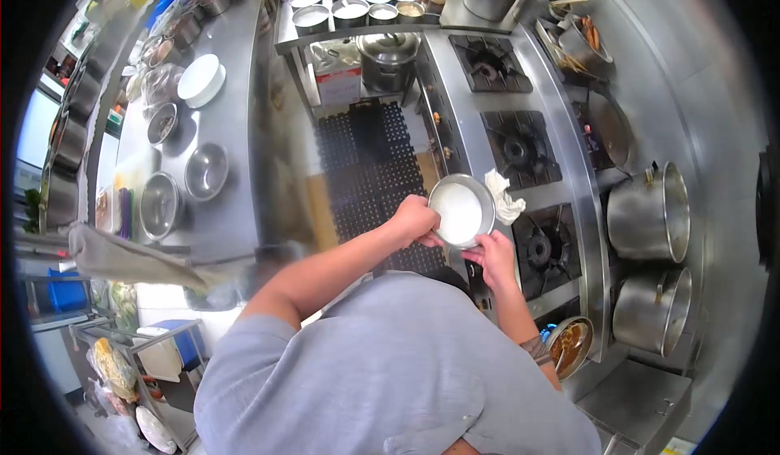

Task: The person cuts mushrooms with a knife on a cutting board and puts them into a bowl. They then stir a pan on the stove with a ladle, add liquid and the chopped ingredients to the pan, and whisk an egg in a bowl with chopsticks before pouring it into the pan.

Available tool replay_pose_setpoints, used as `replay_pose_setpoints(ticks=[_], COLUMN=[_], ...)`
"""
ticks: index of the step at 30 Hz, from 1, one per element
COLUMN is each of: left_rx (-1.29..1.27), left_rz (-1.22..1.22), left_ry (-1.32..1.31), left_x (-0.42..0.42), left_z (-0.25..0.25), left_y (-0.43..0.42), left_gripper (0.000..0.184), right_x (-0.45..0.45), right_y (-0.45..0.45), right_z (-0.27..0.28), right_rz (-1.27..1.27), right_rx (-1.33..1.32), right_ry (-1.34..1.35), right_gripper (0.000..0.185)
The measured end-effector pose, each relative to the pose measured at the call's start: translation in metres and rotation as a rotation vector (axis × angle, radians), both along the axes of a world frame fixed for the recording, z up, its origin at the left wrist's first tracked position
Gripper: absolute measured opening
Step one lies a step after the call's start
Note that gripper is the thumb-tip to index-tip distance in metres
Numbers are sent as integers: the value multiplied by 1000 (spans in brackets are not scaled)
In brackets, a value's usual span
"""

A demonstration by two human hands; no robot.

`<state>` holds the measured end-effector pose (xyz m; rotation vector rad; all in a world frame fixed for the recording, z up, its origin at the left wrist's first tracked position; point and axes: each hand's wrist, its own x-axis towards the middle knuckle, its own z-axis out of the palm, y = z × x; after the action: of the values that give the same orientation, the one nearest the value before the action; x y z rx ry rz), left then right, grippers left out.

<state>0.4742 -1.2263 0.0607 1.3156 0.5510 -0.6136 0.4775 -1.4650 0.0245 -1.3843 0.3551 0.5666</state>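
Note:
Both of my hands hold a round metal bowl (490, 203) in front of me, by the front edge of the stove. Its inside shows a smooth white content, and whether that is powder or liquid I cannot tell. My left hand (418, 220) grips the rim on the left side, fingers wrapped round it. On the near right side, my right hand (492, 257) pinches the rim. A crumpled white cloth (505, 198) lies just right of the bowl, on the stove edge beside the burners.
Gas burners (521, 148) line the stove on my right, with large steel pots (647, 215) behind. A pan of brown food (570, 348) sits at the near right. Several metal containers (311, 19) stand on the far table. The left counter (231, 89) holds steel bowls (206, 171) and white plates (201, 80).

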Motion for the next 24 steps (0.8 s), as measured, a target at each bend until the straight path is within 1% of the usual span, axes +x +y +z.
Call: replay_pose_setpoints(ticks=[1,2,4,5,6,8,9,11,13,14,16,17,18,19,20,21,22,23,24], left_rx=[-48,-52,-161,-153,-165,-208,-205,-83,-90,-58,118,189,174,154,242,323,398,458,525], left_rz=[21,25,116,120,143,140,140,107,192,240,343,403,492,603,717,733,774,841,897], left_ry=[-11,-13,-71,-95,-129,-221,-221,-370,-260,-209,-84,5,93,189,284,318,369,362,364], left_x=[15,30,61,78,92,124,138,156,157,153,129,113,89,67,58,44,27,13,-4], left_z=[-5,-10,-18,-26,-18,-25,-33,-55,-67,-84,-128,-146,-162,-167,-149,-146,-146,-144,-140], left_y=[12,23,45,53,63,86,99,139,183,206,251,271,288,297,299,307,306,303,303], left_gripper=[32,32,33,27,19,15,15,17,17,20,15,13,11,9,10,12,14,14,15], right_x=[19,38,82,105,131,188,219,289,370,408,488,525,572,607,663,688,705,745,788], right_y=[14,23,43,55,66,83,92,109,125,139,165,180,185,200,198,218,227,223,231], right_z=[2,-2,-16,-21,-24,-26,-28,-41,-60,-66,-79,-75,-98,-99,-137,-114,-93,-121,-146], right_rz=[-18,-13,-42,-49,-48,-50,-63,-112,-162,-200,-266,-265,-290,-341,-387,29,479,501,510], right_rx=[-15,-19,-57,-94,-126,-75,-65,-49,-60,-88,-89,-158,-153,-153,-129,-798,-1440,-1470,-1536], right_ry=[-11,-12,-118,-154,-164,-210,-224,-236,-254,-263,-322,-304,-307,-333,-286,-372,-544,-571,-554], right_gripper=[10,10,8,8,9,9,9,8,8,8,11,15,16,14,17,27,38,42,50])
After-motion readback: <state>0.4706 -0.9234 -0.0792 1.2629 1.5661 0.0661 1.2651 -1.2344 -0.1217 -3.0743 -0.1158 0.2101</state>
